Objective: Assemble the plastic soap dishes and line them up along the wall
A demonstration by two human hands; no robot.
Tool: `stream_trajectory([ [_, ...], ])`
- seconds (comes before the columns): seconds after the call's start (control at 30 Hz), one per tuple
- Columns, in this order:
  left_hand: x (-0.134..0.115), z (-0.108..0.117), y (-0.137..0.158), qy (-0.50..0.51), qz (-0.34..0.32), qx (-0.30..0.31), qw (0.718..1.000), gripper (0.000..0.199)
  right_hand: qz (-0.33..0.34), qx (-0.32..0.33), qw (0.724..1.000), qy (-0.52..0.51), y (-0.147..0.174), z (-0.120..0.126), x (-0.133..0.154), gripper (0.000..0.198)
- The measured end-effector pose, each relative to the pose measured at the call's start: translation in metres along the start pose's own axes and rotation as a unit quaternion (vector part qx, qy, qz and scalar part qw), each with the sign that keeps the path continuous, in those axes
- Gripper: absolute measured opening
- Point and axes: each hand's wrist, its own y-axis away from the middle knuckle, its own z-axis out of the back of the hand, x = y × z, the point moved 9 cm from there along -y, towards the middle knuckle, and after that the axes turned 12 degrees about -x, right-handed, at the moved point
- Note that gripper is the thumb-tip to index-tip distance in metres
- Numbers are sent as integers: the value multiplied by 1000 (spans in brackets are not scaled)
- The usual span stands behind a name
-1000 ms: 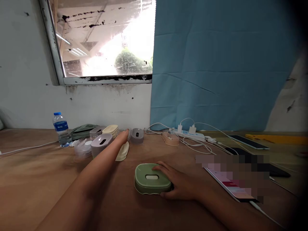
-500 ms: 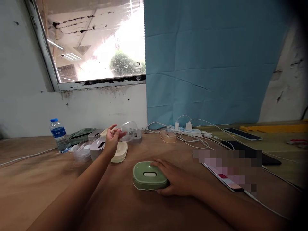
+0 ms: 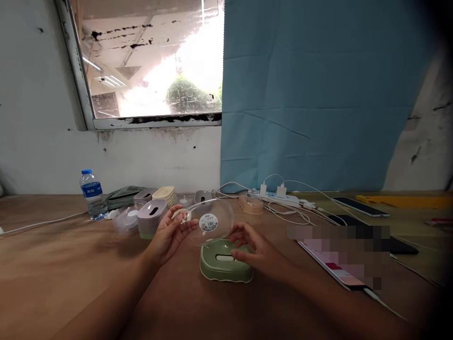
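Left hand (image 3: 171,236), centre of frame: thumb and forefinger pinch the left edge of a clear lid (image 3: 209,234), remaining fingers loosely spread. Lid is held up, tilted, with a round printed label (image 3: 208,222) near its middle (print too small to read). Through it the back of the scene shows faintly.

Right hand (image 3: 256,250), right of centre: fingers bent, thumb parted from them, nothing clasped. Fingertips lie at the lid's right edge; contact cannot be told. Thumb is over the slot end of the green box (image 3: 226,274); touch there also unclear.

Green box sits on the brown table (image 3: 184,311), lower centre of frame, directly below the lid in view. Slot in its top shows a pale strip.

Left of centre: a lilac box (image 3: 152,217) with a dark slot, other clear lids (image 3: 122,221) beside it, a cream stack (image 3: 164,194) behind. Water bottle (image 3: 93,196) upright at far left, next to a dark green pouch (image 3: 123,197). Grey box (image 3: 203,195) behind the lid; peach box (image 3: 250,204) near the power strip (image 3: 292,200), right of centre.
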Motion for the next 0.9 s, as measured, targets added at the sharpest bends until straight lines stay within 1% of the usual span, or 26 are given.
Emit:
stream_trajectory([
  [0.07,5,-4,4,-5,-4,20,1000,30,7,-17,999,-30,0,-1,-5,58],
  [0.13,13,-14,11,-29,-13,59,998,28,0,-41,997,-72,0,-2,-10,79],
  [0.23,28,-33,27,-110,-36,128,985,23,-49,-62,985,-154,0,-5,-20,94],
  [0.33,39,-49,45,-229,-95,190,950,21,-73,-71,975,-198,0,-9,-22,103],
  [0.4,41,-56,54,-294,-134,221,920,21,-67,-71,976,-193,2,-8,-19,105],
  [0.47,41,-58,57,-328,-151,241,901,29,-47,-67,984,-159,3,-5,-14,102],
  [0.53,38,-54,53,-334,-156,237,899,39,-2,-58,995,-82,3,1,-5,100],
  [0.57,35,-48,48,-329,-157,225,904,42,28,-54,998,-30,3,5,0,99],
  [0.63,29,-33,35,-309,-157,183,920,44,84,-45,992,79,2,12,7,94],
  [0.7,26,-17,21,-288,-148,146,935,47,112,-17,982,152,0,14,6,84],
  [0.77,30,-4,12,-292,-126,127,940,52,118,23,976,180,-2,11,-1,74],
  [0.8,35,0,9,-307,-108,124,938,55,120,42,975,182,-2,9,-5,70],
  [0.9,52,5,9,-365,-43,136,920,68,124,74,977,156,-2,1,-16,64],
])
